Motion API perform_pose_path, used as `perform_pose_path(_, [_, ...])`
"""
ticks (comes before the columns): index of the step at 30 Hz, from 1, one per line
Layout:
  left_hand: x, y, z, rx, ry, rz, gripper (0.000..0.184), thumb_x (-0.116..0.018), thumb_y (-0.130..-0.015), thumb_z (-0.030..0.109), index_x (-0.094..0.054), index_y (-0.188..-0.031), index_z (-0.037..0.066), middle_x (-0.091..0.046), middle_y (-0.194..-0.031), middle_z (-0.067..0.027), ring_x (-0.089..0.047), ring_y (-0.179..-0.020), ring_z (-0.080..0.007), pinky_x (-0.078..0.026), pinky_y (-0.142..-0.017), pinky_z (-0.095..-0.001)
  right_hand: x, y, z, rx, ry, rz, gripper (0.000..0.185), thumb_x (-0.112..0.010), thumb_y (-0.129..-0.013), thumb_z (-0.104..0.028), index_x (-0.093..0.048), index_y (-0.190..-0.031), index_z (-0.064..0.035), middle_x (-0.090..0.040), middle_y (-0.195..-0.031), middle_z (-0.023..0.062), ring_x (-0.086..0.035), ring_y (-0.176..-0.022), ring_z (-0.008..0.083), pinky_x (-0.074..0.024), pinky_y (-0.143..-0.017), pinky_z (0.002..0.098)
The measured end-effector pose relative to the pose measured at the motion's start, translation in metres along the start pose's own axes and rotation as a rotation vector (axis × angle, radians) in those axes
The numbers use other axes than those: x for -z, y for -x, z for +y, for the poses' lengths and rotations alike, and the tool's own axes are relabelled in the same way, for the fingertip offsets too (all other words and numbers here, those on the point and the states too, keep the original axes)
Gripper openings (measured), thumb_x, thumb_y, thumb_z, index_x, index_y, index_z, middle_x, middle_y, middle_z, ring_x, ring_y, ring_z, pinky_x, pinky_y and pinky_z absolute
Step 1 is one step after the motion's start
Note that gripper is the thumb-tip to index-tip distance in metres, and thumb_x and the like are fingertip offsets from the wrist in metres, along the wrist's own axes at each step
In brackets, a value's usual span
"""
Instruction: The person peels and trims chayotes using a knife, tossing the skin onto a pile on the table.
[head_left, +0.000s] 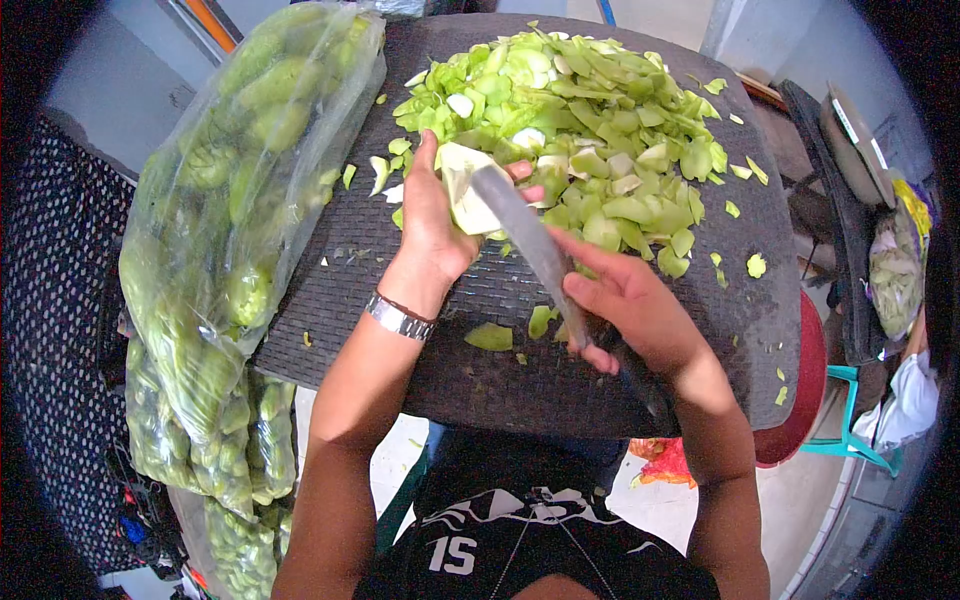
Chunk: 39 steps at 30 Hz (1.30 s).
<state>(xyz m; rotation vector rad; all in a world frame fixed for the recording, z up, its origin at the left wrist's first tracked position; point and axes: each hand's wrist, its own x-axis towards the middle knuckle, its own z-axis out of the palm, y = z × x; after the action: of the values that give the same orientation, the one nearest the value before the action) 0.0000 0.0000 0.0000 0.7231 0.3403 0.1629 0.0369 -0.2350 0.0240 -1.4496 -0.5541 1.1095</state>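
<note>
My left hand (pixel 433 215), with a metal watch (pixel 399 317) at its wrist, is wrapped round a peeled, pale chayote (pixel 474 208). The chayote has flat cut faces and is held over the table's middle. My right hand (pixel 632 300) grips a knife (pixel 527 235) by its dark handle. The broad grey blade slants up to the left, and its tip end overlaps the chayote; whether it touches, I cannot tell. Just beyond both hands rises a wide heap of green peelings (pixel 610 130).
The dark woven-pattern table (pixel 400 375) carries scattered peel scraps. A large clear plastic bag of green chayotes (pixel 250 150) leans along its left edge, with more filled bags (pixel 205 440) below. At the right are a red stool (pixel 800 385) and a teal stool (pixel 850 420).
</note>
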Motion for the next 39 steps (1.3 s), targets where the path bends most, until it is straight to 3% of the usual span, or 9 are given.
perform_pose_path(2, [-0.006,0.000,0.000,-0.061,0.042,0.133,0.063,-0.038,-0.105,0.059,-0.049,-0.142,0.010,-0.065,-0.133,-0.0147,-0.064,-0.118,-0.0418,-0.049,-0.103,-0.0592,-0.002,0.001,-0.001,0.019,0.084,0.158,0.057,-0.055,-0.107,-0.018,-0.036,-0.160,-0.0159,-0.063,-0.069,0.0018,-0.054,-0.046,0.0079,-0.0451,-0.043,0.0243])
perform_pose_path(5, [0.005,0.001,0.004,-0.014,0.090,0.079,0.059,-0.039,-0.105,0.056,-0.054,-0.139,0.010,-0.066,-0.131,-0.0120,-0.066,-0.116,-0.0363,-0.050,-0.103,-0.0560,-0.006,-0.002,0.010,0.190,0.367,0.316,0.056,-0.054,-0.106,-0.015,-0.037,-0.160,-0.0145,-0.060,-0.068,-0.0006,-0.052,-0.048,0.0059,-0.0437,-0.044,0.0236])
perform_pose_path(8, [-0.009,0.004,0.006,-0.114,0.133,0.195,0.057,-0.041,-0.105,0.054,-0.056,-0.135,0.008,-0.067,-0.128,-0.0140,-0.067,-0.114,-0.0363,-0.051,-0.102,-0.0539,-0.009,0.002,0.004,0.138,0.397,0.270,0.055,-0.054,-0.105,-0.012,-0.040,-0.158,-0.0141,-0.060,-0.068,-0.0011,-0.051,-0.049,0.0048,-0.0431,-0.045,0.0231])
perform_pose_path(11, [0.007,-0.009,0.005,-0.209,0.176,0.104,0.060,-0.041,-0.105,0.056,-0.048,-0.134,0.004,-0.067,-0.111,-0.0213,-0.070,-0.098,-0.0403,-0.056,-0.091,-0.0537,-0.011,0.001,0.012,0.206,0.443,0.247,0.055,-0.056,-0.104,-0.011,-0.042,-0.157,-0.0139,-0.061,-0.068,-0.0008,-0.052,-0.050,0.0047,-0.0439,-0.047,0.0232])
perform_pose_path(17, [0.008,-0.008,0.004,-0.181,0.067,0.138,0.059,-0.043,-0.104,0.056,-0.056,-0.129,0.004,-0.071,-0.097,-0.0231,-0.071,-0.092,-0.0413,-0.057,-0.089,-0.0531,-0.016,0.001,0.015,0.210,0.479,0.231,0.055,-0.056,-0.104,-0.012,-0.042,-0.157,-0.0133,-0.062,-0.067,0.0007,-0.053,-0.049,0.0061,-0.0459,-0.049,0.0247])
perform_pose_path(28, [-0.003,-0.001,-0.002,-0.157,-0.009,0.060,0.069,-0.037,-0.103,0.066,-0.052,-0.130,0.004,-0.069,-0.106,-0.0228,-0.071,-0.094,-0.0437,-0.056,-0.089,-0.0564,-0.015,0.004,0.011,0.293,0.586,0.269,0.055,-0.057,-0.103,-0.012,-0.043,-0.156,-0.0100,-0.063,-0.063,0.0059,-0.057,-0.048,0.0094,-0.0495,-0.052,0.0285])
perform_pose_path(36, [-0.019,0.009,0.003,-0.124,-0.090,0.077,0.074,-0.034,-0.102,0.069,-0.049,-0.133,0.003,-0.068,-0.114,-0.0287,-0.070,-0.096,-0.0473,-0.056,-0.086,-0.0581,-0.010,0.003,0.012,0.230,0.487,0.168,0.055,-0.055,-0.104,-0.010,-0.042,-0.157,-0.0112,-0.062,-0.069,0.0007,-0.051,-0.051,0.0062,-0.0459,-0.049,0.0256])
perform_pose_path(39, [-0.007,0.004,0.005,-0.031,-0.113,-0.050,0.079,-0.034,-0.102,0.069,-0.042,-0.138,0.000,-0.068,-0.109,-0.0295,-0.072,-0.093,-0.0442,-0.060,-0.081,-0.0556,-0.002,0.002,0.010,0.164,0.430,0.100,0.056,-0.055,-0.104,-0.009,-0.040,-0.158,-0.0118,-0.061,-0.073,-0.0002,-0.050,-0.051,0.0056,-0.0436,-0.047,0.0242])
